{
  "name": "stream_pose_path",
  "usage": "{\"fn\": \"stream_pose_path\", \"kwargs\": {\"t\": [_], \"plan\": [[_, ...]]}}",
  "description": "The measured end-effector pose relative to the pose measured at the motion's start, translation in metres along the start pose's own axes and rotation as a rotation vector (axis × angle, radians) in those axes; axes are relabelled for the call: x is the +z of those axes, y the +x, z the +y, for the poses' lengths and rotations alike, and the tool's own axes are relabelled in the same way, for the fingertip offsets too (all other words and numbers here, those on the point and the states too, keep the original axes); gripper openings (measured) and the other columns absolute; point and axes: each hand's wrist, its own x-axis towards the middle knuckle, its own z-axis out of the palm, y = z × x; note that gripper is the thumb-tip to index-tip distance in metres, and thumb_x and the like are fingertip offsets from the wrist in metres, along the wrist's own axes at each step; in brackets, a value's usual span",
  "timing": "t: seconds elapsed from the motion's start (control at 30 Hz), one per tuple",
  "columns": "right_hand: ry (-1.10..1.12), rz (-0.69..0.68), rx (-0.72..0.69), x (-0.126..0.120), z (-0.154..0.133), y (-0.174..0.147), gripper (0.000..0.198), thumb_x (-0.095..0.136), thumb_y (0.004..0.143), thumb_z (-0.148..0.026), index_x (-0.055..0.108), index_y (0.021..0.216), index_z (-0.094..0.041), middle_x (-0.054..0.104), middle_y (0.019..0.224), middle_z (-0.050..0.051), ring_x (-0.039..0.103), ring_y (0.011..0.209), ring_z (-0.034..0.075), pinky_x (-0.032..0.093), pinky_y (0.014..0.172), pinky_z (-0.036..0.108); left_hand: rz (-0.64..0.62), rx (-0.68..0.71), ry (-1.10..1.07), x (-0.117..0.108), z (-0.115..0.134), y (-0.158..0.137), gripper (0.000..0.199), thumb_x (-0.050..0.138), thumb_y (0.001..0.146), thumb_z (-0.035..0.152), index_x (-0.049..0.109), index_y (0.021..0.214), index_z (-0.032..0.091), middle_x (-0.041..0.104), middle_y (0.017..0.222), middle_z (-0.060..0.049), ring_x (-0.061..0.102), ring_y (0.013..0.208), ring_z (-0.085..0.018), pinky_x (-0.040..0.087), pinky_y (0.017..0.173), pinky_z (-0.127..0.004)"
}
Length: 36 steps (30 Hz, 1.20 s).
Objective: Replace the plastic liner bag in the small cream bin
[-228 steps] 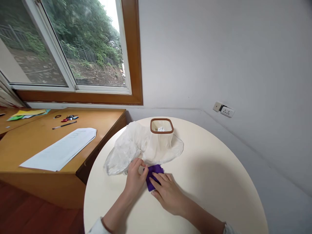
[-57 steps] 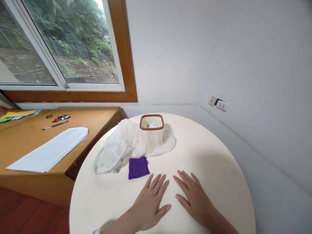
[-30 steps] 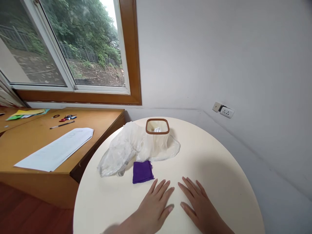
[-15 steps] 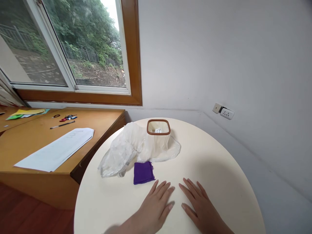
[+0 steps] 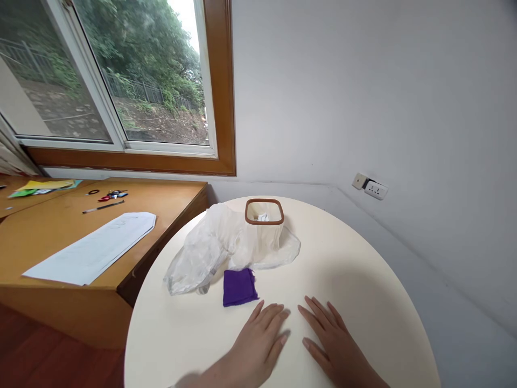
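My left hand (image 5: 260, 339) rests palm down on the round cream table (image 5: 181, 334), fingers stretched out and holding nothing. Just beyond its fingertips lies a folded purple cloth (image 5: 239, 287) with a frayed right edge. To the right, my right hand (image 5: 329, 337) is also flat on the tabletop, fingers spread and bare. Farther back stands a small bin (image 5: 264, 222) with a brown rim, lined with a whitish plastic bag (image 5: 197, 256) that spills over its sides and spreads leftward. Some crumpled white scraps (image 5: 263, 217) show inside the bin.
A wooden desk (image 5: 177, 196) on the left holds white paper sheets (image 5: 97, 245), a pen (image 5: 103, 207), keys (image 5: 115, 195) and coloured papers (image 5: 46, 187). Behind the table is a wall with a socket (image 5: 376, 189). A window (image 5: 153, 81) is at upper left.
Both hands stay on the tabletop, the left fingers shifting only slightly. The cloth, bin and bag keep their places; the view has moved a little.
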Motion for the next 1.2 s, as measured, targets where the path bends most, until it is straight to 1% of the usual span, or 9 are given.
{"fn": "stream_pose_path", "kwargs": {"t": [0.1,0.17,0.23,0.3,0.37,0.53,0.8,1.0,1.2], "plan": [[0.019,0.008,0.001,0.000,0.001,0.000,0.051,0.037,0.089,-0.040,0.028,0.137,-0.026,0.033,0.141,0.003,0.032,0.129,0.023,0.028,0.103,0.042,0.070,-0.016,-0.046,-0.004,0.001,0.000,0.023,0.033,0.088,0.018,0.047,0.106,0.022,0.054,0.120,-0.005,0.047,0.115,-0.017,0.034,0.104,-0.038],[0.051,0.024,0.002,-0.003,0.002,0.001,0.044,0.038,0.089,-0.038,0.038,0.132,-0.026,0.041,0.137,0.003,0.037,0.126,0.022,0.030,0.102,0.042,0.140,-0.060,-0.072,-0.006,-0.001,0.000,0.016,0.035,0.085,0.014,0.048,0.090,0.021,0.058,0.108,-0.006,0.053,0.103,-0.017,0.044,0.092,-0.034],[0.098,0.031,-0.005,-0.010,0.003,0.006,0.033,0.037,0.090,-0.032,0.051,0.120,-0.026,0.052,0.127,0.003,0.044,0.120,0.020,0.033,0.100,0.040,0.201,-0.117,-0.077,-0.008,-0.004,0.001,0.012,0.035,0.082,0.013,0.046,0.083,0.020,0.059,0.093,-0.006,0.056,0.087,-0.018,0.048,0.076,-0.032],[0.146,0.041,-0.008,-0.021,0.004,0.013,0.027,0.036,0.090,-0.026,0.058,0.106,-0.024,0.060,0.115,0.004,0.051,0.111,0.017,0.038,0.096,0.036,0.258,-0.159,-0.064,-0.011,-0.010,0.001,0.012,0.035,0.082,0.014,0.044,0.079,0.021,0.056,0.083,-0.005,0.054,0.076,-0.018,0.047,0.068,-0.031],[0.178,0.072,0.007,-0.033,0.005,0.023,0.027,0.034,0.090,-0.022,0.060,0.097,-0.022,0.063,0.105,0.005,0.056,0.101,0.017,0.042,0.088,0.034,0.323,-0.181,-0.057,-0.014,-0.016,0.001,0.012,0.034,0.083,0.016,0.043,0.077,0.021,0.054,0.078,-0.004,0.052,0.072,-0.017,0.045,0.065,-0.031],[0.183,0.212,0.008,-0.061,0.014,0.060,0.023,0.036,0.089,-0.020,0.059,0.093,-0.020,0.065,0.093,0.006,0.059,0.087,0.016,0.045,0.078,0.032,0.437,-0.233,-0.126,-0.019,-0.027,-0.001,0.010,0.038,0.084,0.018,0.042,0.075,0.021,0.051,0.075,-0.003,0.050,0.070,-0.016,0.042,0.064,-0.028],[0.153,0.452,-0.132,-0.101,0.022,0.129,0.015,0.044,0.084,-0.015,0.057,0.089,-0.019,0.066,0.089,0.006,0.059,0.085,0.018,0.043,0.074,0.034,0.444,-0.239,-0.236,-0.019,-0.029,-0.002,0.011,0.038,0.083,0.017,0.043,0.073,0.019,0.050,0.076,-0.003,0.050,0.073,-0.015,0.041,0.065,-0.026],[0.134,0.534,-0.186,-0.123,0.016,0.164,0.015,0.045,0.082,-0.012,0.057,0.087,-0.019,0.066,0.087,0.005,0.058,0.082,0.016,0.041,0.073,0.032,0.414,-0.257,-0.308,-0.024,-0.029,-0.005,0.015,0.036,0.086,0.017,0.049,0.080,0.019,0.051,0.082,-0.005,0.050,0.079,-0.017,0.042,0.070,-0.029],[0.131,0.538,-0.180,-0.127,0.009,0.181,0.015,0.044,0.083,-0.012,0.057,0.089,-0.018,0.065,0.088,0.005,0.056,0.084,0.017,0.040,0.073,0.032,0.410,-0.279,-0.366,-0.028,-0.028,-0.006,0.019,0.035,0.088,0.022,0.052,0.082,0.018,0.050,0.084,-0.006,0.050,0.079,-0.017,0.042,0.066,-0.026]]}}
